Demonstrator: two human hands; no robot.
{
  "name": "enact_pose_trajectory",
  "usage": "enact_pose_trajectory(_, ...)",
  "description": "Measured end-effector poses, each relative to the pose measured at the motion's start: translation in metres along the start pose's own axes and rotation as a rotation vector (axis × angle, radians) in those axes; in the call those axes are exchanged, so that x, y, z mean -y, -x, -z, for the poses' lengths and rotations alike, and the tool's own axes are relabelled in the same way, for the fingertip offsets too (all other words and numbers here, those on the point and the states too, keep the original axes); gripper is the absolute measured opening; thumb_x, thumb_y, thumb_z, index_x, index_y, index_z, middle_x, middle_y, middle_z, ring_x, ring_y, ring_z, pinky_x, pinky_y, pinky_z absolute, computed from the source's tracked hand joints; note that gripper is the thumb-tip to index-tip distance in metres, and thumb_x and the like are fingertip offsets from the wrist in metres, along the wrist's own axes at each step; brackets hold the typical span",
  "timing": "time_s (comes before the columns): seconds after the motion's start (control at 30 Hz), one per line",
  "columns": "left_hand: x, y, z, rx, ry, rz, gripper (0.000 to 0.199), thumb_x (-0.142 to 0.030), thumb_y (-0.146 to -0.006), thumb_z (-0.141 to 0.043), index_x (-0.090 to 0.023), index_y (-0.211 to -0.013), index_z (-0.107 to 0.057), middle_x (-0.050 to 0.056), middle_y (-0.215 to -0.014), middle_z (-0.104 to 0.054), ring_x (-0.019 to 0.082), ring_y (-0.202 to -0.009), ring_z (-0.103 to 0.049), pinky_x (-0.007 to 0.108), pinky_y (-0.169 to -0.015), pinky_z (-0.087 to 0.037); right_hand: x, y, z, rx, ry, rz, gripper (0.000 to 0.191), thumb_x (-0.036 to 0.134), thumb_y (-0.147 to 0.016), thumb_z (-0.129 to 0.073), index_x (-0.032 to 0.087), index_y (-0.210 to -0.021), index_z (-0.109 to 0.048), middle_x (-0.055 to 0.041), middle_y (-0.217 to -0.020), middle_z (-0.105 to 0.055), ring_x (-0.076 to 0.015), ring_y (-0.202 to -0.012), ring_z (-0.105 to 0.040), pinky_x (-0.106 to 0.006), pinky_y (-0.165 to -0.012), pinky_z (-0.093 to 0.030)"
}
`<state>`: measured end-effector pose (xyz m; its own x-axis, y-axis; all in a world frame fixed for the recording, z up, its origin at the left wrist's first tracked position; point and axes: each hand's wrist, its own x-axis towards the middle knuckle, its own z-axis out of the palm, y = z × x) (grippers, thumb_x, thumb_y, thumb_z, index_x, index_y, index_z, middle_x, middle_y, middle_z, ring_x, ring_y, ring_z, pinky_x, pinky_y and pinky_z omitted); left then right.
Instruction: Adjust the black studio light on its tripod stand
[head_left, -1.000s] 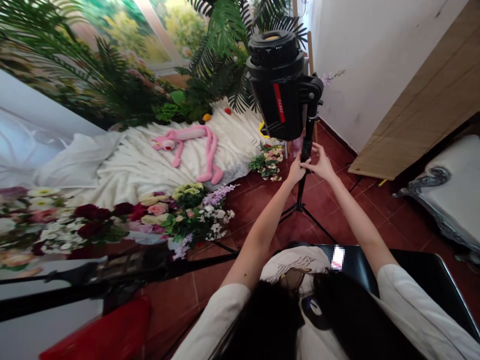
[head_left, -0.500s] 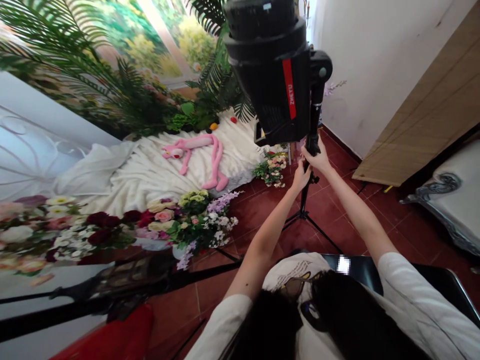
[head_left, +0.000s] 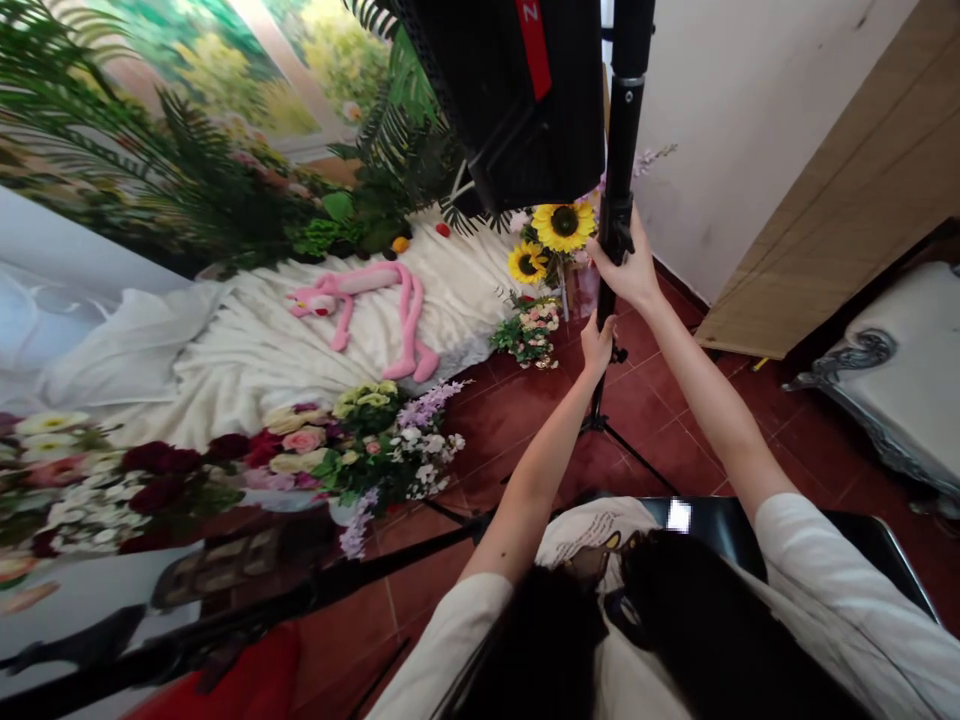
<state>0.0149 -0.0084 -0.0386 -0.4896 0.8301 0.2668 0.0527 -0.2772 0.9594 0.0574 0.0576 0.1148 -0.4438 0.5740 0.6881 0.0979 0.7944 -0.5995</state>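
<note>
A black studio light [head_left: 547,130] with a red stripe stands high on a black light stand [head_left: 628,110], and its top runs out of view. My right hand [head_left: 636,272] is closed around the stand at its collar, thumb stretched to the left and fingers mostly hidden behind the pole. Lower down, my left hand [head_left: 597,348] wraps the same pole, just above a small knob. Below my hands the stand's legs spread over the red tiled floor [head_left: 652,410].
Sunflowers [head_left: 562,226] show right behind the pole. A pink plush toy [head_left: 405,310] lies on a white furry cloth [head_left: 247,340], with flowers [head_left: 360,430] in front. Another black pole [head_left: 360,570] crosses low left. A white chair with silver trim [head_left: 892,360] stands right.
The studio light has risen with a longer stretch of pole below it, and sunflowers have come into view. My right hand has moved up, apart from my left hand, which stays low on the pole.
</note>
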Motion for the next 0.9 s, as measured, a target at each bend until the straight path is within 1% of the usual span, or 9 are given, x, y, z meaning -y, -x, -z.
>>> enact_pose_trajectory(0.1, 0.002, 0.0, -0.003, -0.037, 0.0, 0.019, 0.061, -0.079, -0.078, -0.046, -0.02, -0.08, -0.058, -0.004, -0.055, -0.05, 0.01, -0.048, -0.051, 0.022, -0.05, -0.038, 0.014, 0.015, 0.012, -0.032, 0.005, -0.037, 0.059, 0.058, -0.094, -0.052, 0.028, -0.139, -0.03, -0.0096, -0.13, -0.054, -0.0256, -0.123, -0.056, -0.049, -0.103, -0.05)
enact_pose_trajectory(0.17, 0.002, 0.0, -0.003, -0.047, -0.006, 0.027, 0.061, -0.079, -0.079, -0.046, -0.019, -0.08, -0.059, -0.004, -0.056, -0.051, 0.01, -0.047, -0.051, 0.023, -0.049, -0.038, 0.022, 0.041, 0.025, -0.049, 0.047, -0.035, 0.062, 0.057, -0.092, -0.054, 0.029, -0.142, -0.03, -0.0106, -0.136, -0.05, -0.0263, -0.13, -0.051, -0.05, -0.105, -0.048)
enact_pose_trajectory(0.23, 0.002, 0.0, -0.003, -0.05, -0.014, 0.023, 0.06, -0.078, -0.078, -0.047, -0.02, -0.079, -0.059, -0.003, -0.057, -0.053, 0.01, -0.048, -0.051, 0.023, -0.051, -0.039, 0.026, 0.078, 0.037, -0.033, 0.136, -0.063, 0.052, 0.053, -0.095, -0.05, 0.027, -0.139, -0.039, -0.0125, -0.139, -0.049, -0.0287, -0.134, -0.047, -0.053, -0.107, -0.046)
enact_pose_trajectory(0.37, 0.003, 0.0, -0.003, -0.06, -0.032, 0.019, 0.058, -0.077, -0.078, -0.049, -0.02, -0.079, -0.06, -0.003, -0.059, -0.056, 0.011, -0.052, -0.054, 0.024, -0.055, -0.042, 0.016, 0.158, 0.045, 0.325, 0.342, -0.09, 0.033, 0.034, -0.097, -0.046, 0.026, -0.125, -0.06, -0.0122, -0.137, -0.058, -0.0309, -0.133, -0.05, -0.058, -0.113, -0.037)
enact_pose_trajectory(0.47, 0.004, -0.001, -0.004, -0.064, -0.054, 0.037, 0.057, -0.077, -0.08, -0.048, -0.021, -0.077, -0.059, -0.003, -0.057, -0.054, 0.011, -0.051, -0.054, 0.023, -0.056, -0.043, 0.0, 0.193, 0.037, 0.371, 0.441, -0.138, 0.039, 0.026, -0.095, -0.045, 0.024, -0.132, -0.058, -0.0117, -0.137, -0.059, -0.0285, -0.133, -0.05, -0.056, -0.115, -0.033)
enact_pose_trajectory(0.57, 0.004, -0.001, -0.003, -0.063, -0.069, 0.034, 0.056, -0.076, -0.081, -0.047, -0.02, -0.076, -0.058, -0.003, -0.056, -0.054, 0.01, -0.049, -0.053, 0.023, -0.054, -0.042, -0.014, 0.202, 0.024, 0.276, 0.478, -0.243, 0.037, 0.032, -0.096, -0.046, 0.018, -0.128, -0.06, -0.0149, -0.127, -0.065, -0.0294, -0.122, -0.058, -0.051, -0.106, -0.041)
enact_pose_trajectory(0.73, 0.003, -0.002, -0.002, -0.054, -0.085, 0.025, 0.056, -0.075, -0.082, -0.047, -0.02, -0.076, -0.059, -0.003, -0.056, -0.054, 0.01, -0.05, -0.054, 0.023, -0.056, -0.042, -0.022, 0.198, 0.002, 0.178, 0.461, -0.461, 0.036, 0.048, -0.096, -0.046, 0.019, -0.086, -0.064, -0.0134, -0.092, -0.069, -0.028, -0.093, -0.063, -0.04, -0.086, -0.047)
enact_pose_trajectory(0.8, 0.003, -0.003, -0.002, -0.057, -0.088, 0.021, 0.056, -0.075, -0.082, -0.047, -0.02, -0.075, -0.059, -0.003, -0.055, -0.054, 0.01, -0.05, -0.054, 0.023, -0.056, -0.042, -0.02, 0.194, -0.007, 0.12, 0.29, -0.601, 0.044, 0.056, -0.094, -0.045, 0.02, -0.072, -0.058, -0.0078, -0.076, -0.065, -0.0227, -0.077, -0.061, -0.033, -0.075, -0.047)
enact_pose_trajectory(0.9, 0.003, -0.003, -0.002, -0.068, -0.093, 0.002, 0.056, -0.075, -0.082, -0.047, -0.021, -0.072, -0.056, -0.003, -0.055, -0.053, 0.01, -0.051, -0.053, 0.024, -0.057, -0.042, -0.016, 0.185, -0.016, 0.023, -0.198, -0.93, 0.051, 0.06, -0.093, -0.041, 0.022, -0.058, -0.045, 0.0015, -0.051, -0.047, -0.0135, -0.049, -0.046, -0.025, -0.054, -0.039)
